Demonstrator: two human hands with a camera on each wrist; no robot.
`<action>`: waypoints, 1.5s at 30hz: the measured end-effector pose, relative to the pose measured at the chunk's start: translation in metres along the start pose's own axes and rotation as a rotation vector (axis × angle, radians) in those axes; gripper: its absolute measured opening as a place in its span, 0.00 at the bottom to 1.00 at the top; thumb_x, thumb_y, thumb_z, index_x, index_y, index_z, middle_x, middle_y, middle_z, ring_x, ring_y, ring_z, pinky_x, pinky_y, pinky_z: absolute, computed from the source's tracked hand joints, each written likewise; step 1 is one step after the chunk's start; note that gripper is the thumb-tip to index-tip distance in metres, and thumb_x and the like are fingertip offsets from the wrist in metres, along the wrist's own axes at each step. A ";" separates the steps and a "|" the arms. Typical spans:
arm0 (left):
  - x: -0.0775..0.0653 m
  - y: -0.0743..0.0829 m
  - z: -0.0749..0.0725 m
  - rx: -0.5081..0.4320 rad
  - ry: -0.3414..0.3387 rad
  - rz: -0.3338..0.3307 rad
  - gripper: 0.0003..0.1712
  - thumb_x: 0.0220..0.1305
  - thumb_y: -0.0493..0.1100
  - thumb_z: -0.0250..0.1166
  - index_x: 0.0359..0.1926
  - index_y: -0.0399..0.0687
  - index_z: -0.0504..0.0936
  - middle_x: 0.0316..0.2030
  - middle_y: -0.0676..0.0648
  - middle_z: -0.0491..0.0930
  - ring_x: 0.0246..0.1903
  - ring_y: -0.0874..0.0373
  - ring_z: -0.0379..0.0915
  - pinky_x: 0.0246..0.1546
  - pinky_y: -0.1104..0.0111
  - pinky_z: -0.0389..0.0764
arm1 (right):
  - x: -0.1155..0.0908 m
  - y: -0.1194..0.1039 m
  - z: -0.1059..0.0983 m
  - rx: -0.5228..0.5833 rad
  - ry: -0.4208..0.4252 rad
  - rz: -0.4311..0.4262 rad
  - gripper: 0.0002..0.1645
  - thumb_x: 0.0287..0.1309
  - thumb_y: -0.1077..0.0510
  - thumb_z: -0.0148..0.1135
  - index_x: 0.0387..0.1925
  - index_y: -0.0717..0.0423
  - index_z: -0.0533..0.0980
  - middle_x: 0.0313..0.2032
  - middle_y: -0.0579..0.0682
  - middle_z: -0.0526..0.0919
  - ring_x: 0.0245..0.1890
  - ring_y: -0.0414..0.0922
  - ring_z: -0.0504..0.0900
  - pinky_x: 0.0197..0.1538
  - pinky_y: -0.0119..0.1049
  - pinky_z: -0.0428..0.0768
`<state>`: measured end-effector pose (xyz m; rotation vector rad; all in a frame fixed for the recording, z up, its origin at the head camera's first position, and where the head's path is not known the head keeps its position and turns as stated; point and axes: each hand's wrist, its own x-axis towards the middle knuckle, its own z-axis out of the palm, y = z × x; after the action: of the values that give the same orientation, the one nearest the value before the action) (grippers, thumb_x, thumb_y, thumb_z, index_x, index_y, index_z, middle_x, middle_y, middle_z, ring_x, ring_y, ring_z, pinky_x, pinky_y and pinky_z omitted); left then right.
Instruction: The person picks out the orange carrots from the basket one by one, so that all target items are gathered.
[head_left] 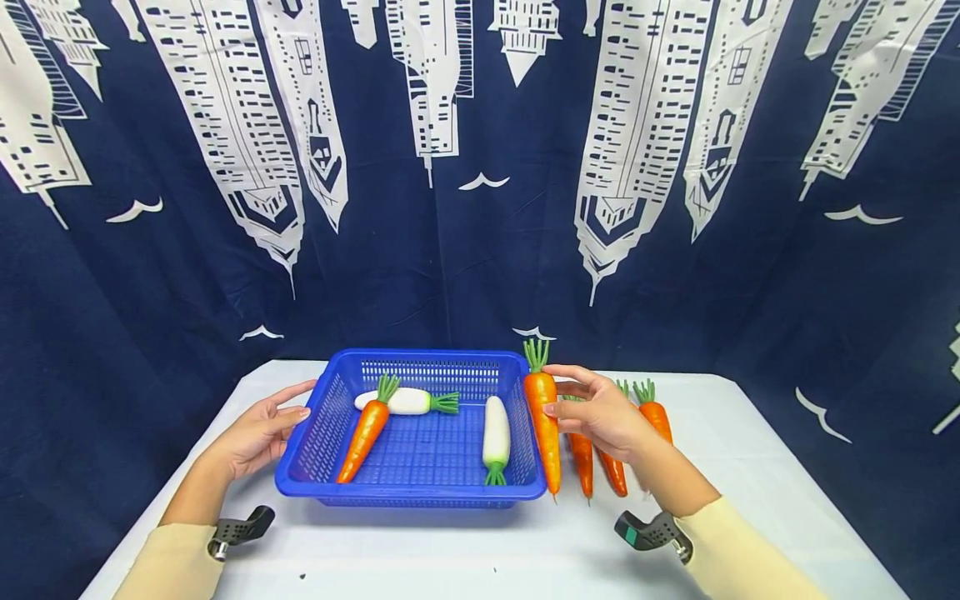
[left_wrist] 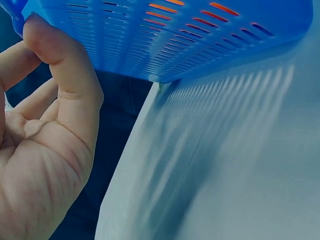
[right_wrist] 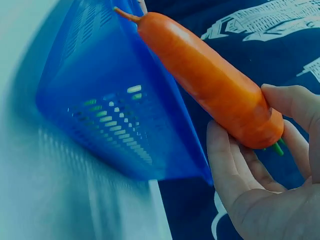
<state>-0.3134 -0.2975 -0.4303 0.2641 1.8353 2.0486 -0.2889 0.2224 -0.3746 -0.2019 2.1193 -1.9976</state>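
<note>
A blue plastic basket [head_left: 420,492] with slotted walls stands before me on the white table. Inside it lie a carrot [head_left: 365,440] at the left, a white radish [head_left: 405,402] at the back, partly under the carrot's top, and a second white radish [head_left: 497,429] at the right. My left hand [head_left: 258,433] holds the basket's left rim between thumb and fingers; the left wrist view shows the thumb against the rim. Between thumb and fingers, my right hand [head_left: 600,412] pinches another carrot [right_wrist: 210,80] near its leafy end, beside the basket's right rim, tip pointing toward me.
Several more carrots [head_left: 581,467] lie on the table to the right of the basket, partly hidden behind my right hand and wrist. A dark blue cloth [head_left: 450,275] with white building prints hangs behind the white table [head_left: 420,558].
</note>
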 end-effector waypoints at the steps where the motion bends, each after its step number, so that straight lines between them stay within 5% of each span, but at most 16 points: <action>1: 0.000 0.000 0.000 -0.001 0.000 -0.001 0.40 0.80 0.38 0.52 0.82 0.47 0.41 0.47 0.52 0.85 0.42 0.59 0.87 0.48 0.63 0.89 | -0.002 0.001 -0.003 0.003 0.000 -0.004 0.37 0.61 0.64 0.70 0.70 0.51 0.71 0.64 0.63 0.71 0.51 0.50 0.85 0.55 0.44 0.88; 12: -0.001 0.002 0.001 -0.019 -0.011 -0.001 0.40 0.79 0.38 0.54 0.82 0.49 0.44 0.47 0.52 0.86 0.42 0.58 0.88 0.48 0.63 0.89 | -0.019 0.012 -0.042 -0.044 0.056 0.031 0.37 0.62 0.60 0.70 0.72 0.46 0.70 0.72 0.63 0.66 0.58 0.50 0.80 0.56 0.40 0.87; 22: -0.001 0.001 0.000 -0.018 -0.008 -0.004 0.39 0.79 0.38 0.53 0.82 0.49 0.44 0.46 0.52 0.87 0.42 0.59 0.88 0.47 0.64 0.89 | -0.031 0.023 -0.088 -0.046 0.051 0.002 0.35 0.64 0.61 0.69 0.71 0.42 0.71 0.56 0.41 0.78 0.53 0.43 0.83 0.56 0.37 0.86; 45: 0.000 0.000 -0.001 -0.003 0.016 -0.023 0.40 0.79 0.39 0.54 0.82 0.49 0.43 0.45 0.53 0.87 0.41 0.59 0.88 0.46 0.64 0.89 | -0.042 0.055 -0.178 -0.097 0.122 0.052 0.27 0.69 0.59 0.64 0.65 0.34 0.76 0.47 0.28 0.86 0.48 0.33 0.84 0.51 0.37 0.88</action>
<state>-0.3135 -0.2983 -0.4303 0.2256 1.8365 2.0439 -0.2908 0.4087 -0.4180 -0.0416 2.2737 -1.9257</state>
